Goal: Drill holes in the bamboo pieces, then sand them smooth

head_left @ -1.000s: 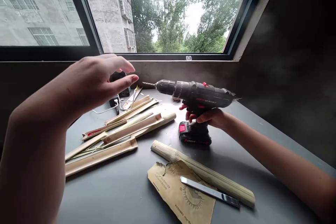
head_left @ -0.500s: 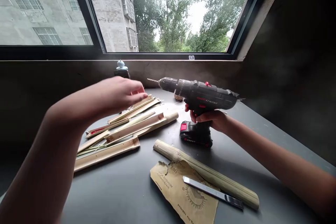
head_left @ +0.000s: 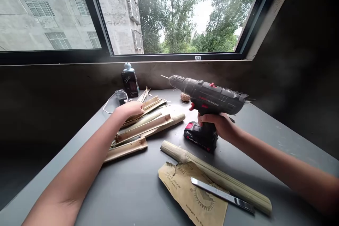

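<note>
At right, the right hand (head_left: 222,124) grips the drill (head_left: 209,95), best kept bit-up; the left hand's (head_left: 132,108) closure is unclear.

The left hand (head_left: 132,108) is reaching farther forward, palm down; the right hand (head_left: 221,123) is curling its fingers, forearm angling inward.

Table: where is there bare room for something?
The near left of the table, between split bamboo, left forearm and sandpaper; a flecked patch lies right of the drill, beyond the right forearm. Crowded: the split bamboo around the left hand, and the sandpaper under the knife.
</note>
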The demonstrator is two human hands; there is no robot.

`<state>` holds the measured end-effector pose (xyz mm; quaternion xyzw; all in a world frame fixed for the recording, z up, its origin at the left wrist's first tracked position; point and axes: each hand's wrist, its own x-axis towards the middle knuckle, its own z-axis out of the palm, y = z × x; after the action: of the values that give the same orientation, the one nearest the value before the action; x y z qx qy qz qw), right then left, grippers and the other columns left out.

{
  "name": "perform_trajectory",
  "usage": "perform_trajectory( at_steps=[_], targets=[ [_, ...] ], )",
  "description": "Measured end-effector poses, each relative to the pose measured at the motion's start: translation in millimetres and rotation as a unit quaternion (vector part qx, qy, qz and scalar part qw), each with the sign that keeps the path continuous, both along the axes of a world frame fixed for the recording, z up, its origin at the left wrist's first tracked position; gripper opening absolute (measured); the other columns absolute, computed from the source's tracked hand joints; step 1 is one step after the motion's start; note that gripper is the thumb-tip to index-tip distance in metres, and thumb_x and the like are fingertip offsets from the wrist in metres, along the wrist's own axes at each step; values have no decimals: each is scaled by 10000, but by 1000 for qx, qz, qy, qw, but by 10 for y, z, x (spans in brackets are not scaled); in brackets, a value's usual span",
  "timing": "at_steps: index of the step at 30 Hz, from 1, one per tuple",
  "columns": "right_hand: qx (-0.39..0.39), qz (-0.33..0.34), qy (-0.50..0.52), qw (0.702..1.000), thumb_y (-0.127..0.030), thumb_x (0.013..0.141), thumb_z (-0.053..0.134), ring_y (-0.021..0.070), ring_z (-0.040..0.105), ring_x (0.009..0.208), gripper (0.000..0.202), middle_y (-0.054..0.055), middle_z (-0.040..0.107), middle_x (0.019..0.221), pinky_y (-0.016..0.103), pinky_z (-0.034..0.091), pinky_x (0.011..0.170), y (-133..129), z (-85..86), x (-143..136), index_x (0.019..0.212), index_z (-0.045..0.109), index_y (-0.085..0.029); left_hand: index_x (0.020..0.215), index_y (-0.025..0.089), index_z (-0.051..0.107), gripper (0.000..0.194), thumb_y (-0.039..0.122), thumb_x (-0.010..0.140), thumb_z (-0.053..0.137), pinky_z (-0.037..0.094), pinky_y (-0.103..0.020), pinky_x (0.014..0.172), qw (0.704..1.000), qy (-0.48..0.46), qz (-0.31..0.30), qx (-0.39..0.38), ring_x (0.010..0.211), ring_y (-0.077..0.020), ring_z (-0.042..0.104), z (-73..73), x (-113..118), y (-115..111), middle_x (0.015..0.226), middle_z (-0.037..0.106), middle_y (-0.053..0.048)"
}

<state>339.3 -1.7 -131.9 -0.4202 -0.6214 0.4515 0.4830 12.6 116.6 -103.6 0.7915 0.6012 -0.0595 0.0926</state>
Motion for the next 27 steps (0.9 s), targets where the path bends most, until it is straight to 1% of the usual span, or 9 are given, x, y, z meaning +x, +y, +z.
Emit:
perform_trajectory(
  at_steps=[2,5,9,13,17,19,22,25,27],
  targets=[
    [8,5,1,1000,-239,710,621,183,512,609,317,-23,590,604,326,394,637,5,-7,7,1017,693,-204,778,156,643,224,363,698,618,373,-304,626,1000,-13,-6,-5,681,-217,548,-71,-32,48,757,624,-82],
    [15,8,-5,1000,-238,721,622,189,510,622,326,-25,596,616,328,391,650,3,-7,13,1039,694,-217,753,177,629,252,424,716,601,340,-293,602,998,-53,-25,-18,672,-207,530,-22,-105,80,738,605,-56],
    [10,9,-9,1000,-246,718,627,201,516,631,295,-22,597,615,332,390,650,5,-10,20,1005,694,-226,825,194,635,334,514,766,557,346,-269,606,992,-115,-43,-32,709,-190,531,246,-211,11,804,616,-33],
    [8,10,-9,1000,-237,712,618,193,511,624,237,-22,588,618,332,392,655,6,-6,17,937,689,-224,877,192,644,384,557,785,573,394,-239,635,982,-165,-57,-65,735,-167,541,574,-269,-224,840,628,-20],
    [14,7,-10,1000,-231,710,627,188,511,637,228,-20,603,634,330,394,671,-2,5,15,928,692,-217,928,194,643,400,573,809,601,418,-225,621,965,-232,-24,-121,735,-163,567,784,-276,-455,860,656,-21],
    [12,9,-7,1000,-239,715,632,191,518,639,234,-20,602,621,331,395,672,-4,5,15,939,691,-213,924,191,642,417,579,770,659,432,-227,610,957,-243,8,-160,750,-180,596,828,-283,-511,865,680,-33],
    [7,11,-1,1000,-238,718,628,194,523,633,231,-20,601,604,330,395,660,-3,4,16,940,689,-211,949,194,632,429,581,769,672,468,-234,643,939,-284,11,-193,795,-194,620,848,-316,-541,881,689,-43],
    [5,9,1,1000,-233,709,630,196,527,630,226,-20,605,597,330,398,646,-9,13,12,924,696,-212,951,199,605,454,599,753,689,495,-250,666,930,-316,-10,-187,777,-196,617,849,-345,-542,838,651,-38],
    [5,4,3,1000,-235,700,634,195,530,618,178,-19,605,587,329,400,632,-24,28,-4,864,699,-215,988,205,598,499,609,719,717,498,-256,642,934,-311,-10,-178,723,-191,608,851,-343,-533,815,626,-35]
  ],
)
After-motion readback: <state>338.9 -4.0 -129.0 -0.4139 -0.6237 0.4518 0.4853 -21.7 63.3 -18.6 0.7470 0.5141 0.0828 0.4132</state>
